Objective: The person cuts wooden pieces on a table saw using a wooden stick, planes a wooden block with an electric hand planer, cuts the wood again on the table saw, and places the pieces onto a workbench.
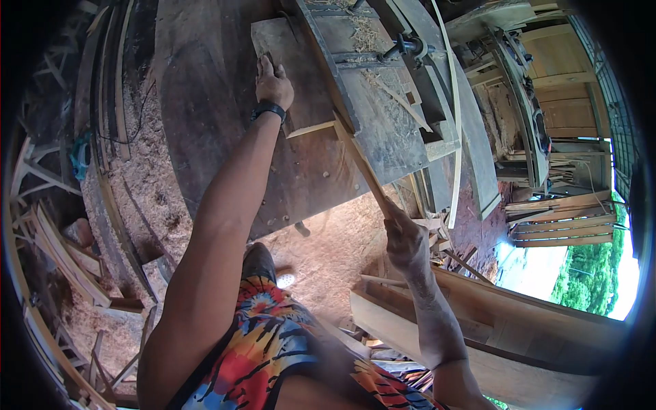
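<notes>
My right hand (pixel 404 239) is wrapped round the near end of a narrow wooden strip (pixel 365 164). The strip runs forward over the worktable's near edge and lies along a long straight guide bar (pixel 326 65). Farther forward, my left hand (pixel 275 87), with a dark band on the wrist, rests palm down with fingers apart on a flat board or panel (pixel 273 37). Beneath is the brown worktable (pixel 212 102). A short pale wood edge (pixel 311 130) meets the strip at an angle, right of my left wrist.
Right of the bar, a clamp-like metal fitting (pixel 406 48) sits among shavings (pixel 362 34). A long thin lath (pixel 456 123) hangs beyond it. Wooden planks (pixel 102 89) stand at left, a large wooden trough-like piece (pixel 492 321) lies at lower right, and sawdust (pixel 328 239) covers the floor.
</notes>
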`<state>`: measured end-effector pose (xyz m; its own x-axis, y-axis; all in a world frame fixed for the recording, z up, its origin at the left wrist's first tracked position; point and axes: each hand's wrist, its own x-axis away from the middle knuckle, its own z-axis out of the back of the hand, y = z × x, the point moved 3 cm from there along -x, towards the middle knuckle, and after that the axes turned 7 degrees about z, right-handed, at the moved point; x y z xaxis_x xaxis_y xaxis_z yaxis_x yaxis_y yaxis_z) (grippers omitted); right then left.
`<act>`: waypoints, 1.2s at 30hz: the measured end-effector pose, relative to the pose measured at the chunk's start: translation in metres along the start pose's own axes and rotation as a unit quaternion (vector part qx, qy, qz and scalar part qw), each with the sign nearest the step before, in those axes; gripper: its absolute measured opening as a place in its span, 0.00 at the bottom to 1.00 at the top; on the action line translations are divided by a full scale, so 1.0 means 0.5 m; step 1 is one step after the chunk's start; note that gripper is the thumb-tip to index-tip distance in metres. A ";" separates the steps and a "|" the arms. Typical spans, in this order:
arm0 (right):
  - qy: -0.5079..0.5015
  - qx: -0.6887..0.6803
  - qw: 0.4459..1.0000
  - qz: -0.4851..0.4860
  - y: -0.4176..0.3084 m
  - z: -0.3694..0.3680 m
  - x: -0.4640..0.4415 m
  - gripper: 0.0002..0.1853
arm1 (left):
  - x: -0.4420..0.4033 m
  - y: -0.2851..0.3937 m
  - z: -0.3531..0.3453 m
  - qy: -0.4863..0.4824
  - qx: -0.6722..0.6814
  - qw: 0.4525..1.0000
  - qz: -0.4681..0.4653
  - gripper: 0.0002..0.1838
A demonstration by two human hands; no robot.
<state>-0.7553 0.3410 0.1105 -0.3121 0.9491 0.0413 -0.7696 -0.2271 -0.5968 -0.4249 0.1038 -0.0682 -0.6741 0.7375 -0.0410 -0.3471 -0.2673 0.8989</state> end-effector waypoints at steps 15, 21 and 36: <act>0.035 0.023 0.998 0.047 -0.040 -0.014 -0.094 0.20 | -0.094 0.005 -0.011 -0.026 0.010 1.000 0.010 0.32; 0.033 0.019 0.999 0.022 -0.062 -0.017 -0.127 0.20 | -0.122 0.009 -0.013 -0.029 0.005 0.999 0.013 0.32; 0.040 0.066 0.997 -0.002 -0.073 -0.024 -0.162 0.20 | -0.194 0.039 -0.006 -0.129 -0.323 0.926 -0.144 0.39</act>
<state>-0.6952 0.2749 0.1190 -0.2680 0.9631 -0.0229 -0.8393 -0.2451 -0.4854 -0.3681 0.0252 -0.0478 -0.3429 0.9376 -0.0577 -0.8628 -0.2901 0.4141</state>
